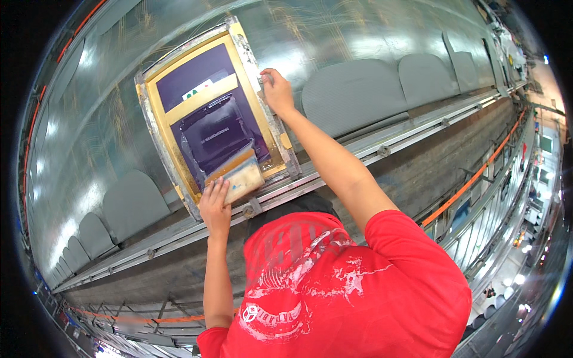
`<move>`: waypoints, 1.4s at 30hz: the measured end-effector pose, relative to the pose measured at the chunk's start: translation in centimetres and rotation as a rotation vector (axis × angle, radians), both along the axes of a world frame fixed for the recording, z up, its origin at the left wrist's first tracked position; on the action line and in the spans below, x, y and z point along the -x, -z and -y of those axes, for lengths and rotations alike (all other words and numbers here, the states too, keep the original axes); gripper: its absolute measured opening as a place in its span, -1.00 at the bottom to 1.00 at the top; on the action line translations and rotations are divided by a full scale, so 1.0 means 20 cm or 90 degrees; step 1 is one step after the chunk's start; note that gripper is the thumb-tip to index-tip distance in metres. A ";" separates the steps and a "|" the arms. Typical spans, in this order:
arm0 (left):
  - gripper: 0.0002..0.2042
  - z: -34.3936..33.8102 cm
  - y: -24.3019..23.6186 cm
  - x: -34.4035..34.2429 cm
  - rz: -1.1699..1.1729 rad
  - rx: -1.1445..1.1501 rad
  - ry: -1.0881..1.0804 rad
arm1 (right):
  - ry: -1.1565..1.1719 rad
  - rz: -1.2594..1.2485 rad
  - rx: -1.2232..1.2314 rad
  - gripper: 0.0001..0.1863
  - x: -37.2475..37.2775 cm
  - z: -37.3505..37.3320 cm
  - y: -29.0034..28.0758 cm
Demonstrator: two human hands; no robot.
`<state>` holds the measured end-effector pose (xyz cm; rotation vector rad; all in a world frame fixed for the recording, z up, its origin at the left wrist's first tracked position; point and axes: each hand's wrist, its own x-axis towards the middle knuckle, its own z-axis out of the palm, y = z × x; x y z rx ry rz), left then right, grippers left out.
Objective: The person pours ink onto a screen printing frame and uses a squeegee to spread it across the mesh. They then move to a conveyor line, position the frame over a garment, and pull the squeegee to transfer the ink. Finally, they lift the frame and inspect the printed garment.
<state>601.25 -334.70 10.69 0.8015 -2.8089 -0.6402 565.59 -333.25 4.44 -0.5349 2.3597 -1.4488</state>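
My left hand (217, 201) grips a wide squeegee (237, 181), with a pale, stained handle and a brown blade, at the lower end of a printing screen. The screen's metal frame (145, 102) has yellow tape along its inner border and surrounds a purple mesh (191, 71). Glossy dark purple ink (206, 122) covers the mesh's middle, over pale lettering; a small white patch with green marks sits above it. My right hand (276, 94) is closed on the frame's right rail, near its upper part.
The long greenish table (310, 30) holds rows of grey cut panels (352, 89) either side of the screen. A metal rail (340, 164) with clamps runs along the near edge. An orange bar (465, 185) and racks lie beyond at right. My red-shirted body fills the lower middle.
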 end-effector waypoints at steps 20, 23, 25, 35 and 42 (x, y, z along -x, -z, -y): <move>-0.58 0.83 0.03 0.59 -0.049 -0.046 -0.012 | -0.523 -0.351 -0.143 -0.58 -0.30 0.17 -0.30; -0.62 0.68 0.09 0.46 -0.056 -0.017 0.002 | -0.502 -0.335 -0.099 -0.54 -0.42 0.01 -0.22; -0.57 0.55 0.09 0.37 -0.057 -0.009 0.024 | -0.503 -0.310 -0.094 -0.50 -0.53 -0.15 -0.21; -0.49 0.30 0.07 0.13 0.013 -0.017 0.024 | -0.222 -0.085 -0.076 -0.48 -0.15 -0.22 -0.27; -0.43 0.23 0.09 0.07 -0.002 0.014 0.043 | -0.116 0.021 -0.065 -0.67 0.14 0.01 0.03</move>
